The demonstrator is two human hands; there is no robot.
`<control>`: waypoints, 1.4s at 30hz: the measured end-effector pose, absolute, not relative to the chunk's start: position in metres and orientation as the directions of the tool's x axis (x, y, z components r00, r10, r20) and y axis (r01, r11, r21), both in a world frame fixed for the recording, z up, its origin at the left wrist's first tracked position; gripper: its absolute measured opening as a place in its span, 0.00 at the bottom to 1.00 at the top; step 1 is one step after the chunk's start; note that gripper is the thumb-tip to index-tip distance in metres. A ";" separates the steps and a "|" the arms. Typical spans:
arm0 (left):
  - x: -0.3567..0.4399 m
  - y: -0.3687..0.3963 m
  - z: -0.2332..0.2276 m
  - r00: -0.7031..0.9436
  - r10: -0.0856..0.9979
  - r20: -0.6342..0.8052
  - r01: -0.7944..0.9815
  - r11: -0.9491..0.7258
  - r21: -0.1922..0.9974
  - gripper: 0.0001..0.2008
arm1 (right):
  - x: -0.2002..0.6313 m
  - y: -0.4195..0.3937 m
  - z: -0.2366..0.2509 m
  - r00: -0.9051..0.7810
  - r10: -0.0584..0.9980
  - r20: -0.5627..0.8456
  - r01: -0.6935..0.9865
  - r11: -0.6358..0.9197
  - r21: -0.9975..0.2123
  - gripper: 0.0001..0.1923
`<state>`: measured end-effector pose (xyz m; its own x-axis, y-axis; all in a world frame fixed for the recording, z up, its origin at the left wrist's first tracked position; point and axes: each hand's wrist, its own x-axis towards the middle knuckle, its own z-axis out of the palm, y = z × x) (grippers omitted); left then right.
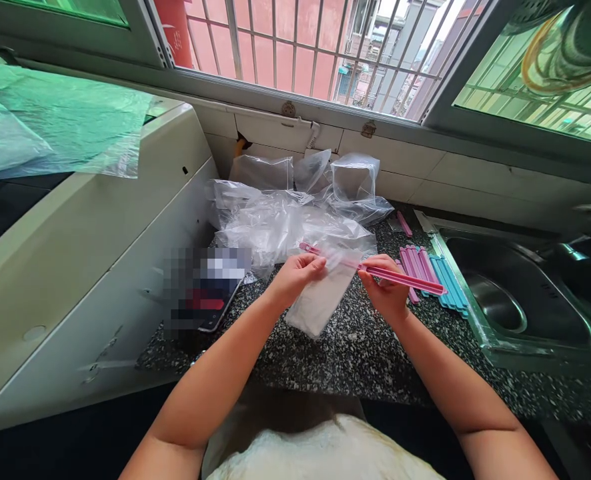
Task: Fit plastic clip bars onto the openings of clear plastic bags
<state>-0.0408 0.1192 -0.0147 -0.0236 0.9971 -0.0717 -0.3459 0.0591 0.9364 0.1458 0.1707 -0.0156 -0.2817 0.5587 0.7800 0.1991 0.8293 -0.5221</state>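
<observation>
My left hand (295, 275) pinches the top of a small clear plastic bag (320, 300) filled with something white. My right hand (385, 290) grips a long pink sealing clip (405, 278) that runs across the bag's mouth, from the left hand out to the right. Both hands hover just above the speckled dark countertop (355, 353). A row of spare pink clips (415, 263) and blue clips (448, 283) lies on the counter right behind my right hand.
A heap of empty clear plastic bags (285, 213) lies against the tiled wall. A phone (210, 293) rests left of my hands beside a white appliance (90, 253). A steel sink (520, 293) is at the right. Barred window behind.
</observation>
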 end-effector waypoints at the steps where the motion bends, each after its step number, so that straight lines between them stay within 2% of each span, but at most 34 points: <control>1: -0.040 0.119 -0.015 -0.019 0.996 -0.087 -0.358 0.074 0.931 0.18 | 0.146 0.171 -0.016 -0.278 0.557 0.783 0.199 0.830 -0.521 0.03; 8: -0.038 0.121 -0.017 -0.023 0.980 -0.196 -0.486 0.161 0.859 0.18 | 0.146 0.169 -0.015 -0.297 0.551 0.780 0.207 0.835 -0.510 0.05; 15: -0.037 0.124 -0.020 -0.013 0.977 -0.214 -0.566 0.169 0.807 0.15 | 0.145 0.167 -0.016 -0.280 0.562 0.779 0.217 0.827 -0.519 0.04; 25: -0.038 0.125 -0.018 -0.025 0.970 -0.241 -0.598 0.179 0.781 0.19 | 0.144 0.168 -0.018 -0.266 0.588 0.764 0.187 0.809 -0.558 0.03; 33: -0.039 0.123 -0.014 0.012 0.964 -0.267 -0.630 0.215 0.746 0.16 | 0.144 0.170 -0.018 -0.272 0.573 0.773 0.145 0.819 -0.556 0.03; 42: -0.040 0.123 -0.014 0.055 0.962 -0.266 -0.629 0.240 0.739 0.17 | 0.144 0.170 -0.021 -0.274 0.579 0.768 0.183 0.815 -0.550 0.02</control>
<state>-0.0400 0.1230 -0.0139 0.0549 0.9624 -0.2661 -0.6294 0.2402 0.7390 0.1444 0.1697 -0.0206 -0.2739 0.5793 0.7677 0.1831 0.8150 -0.5497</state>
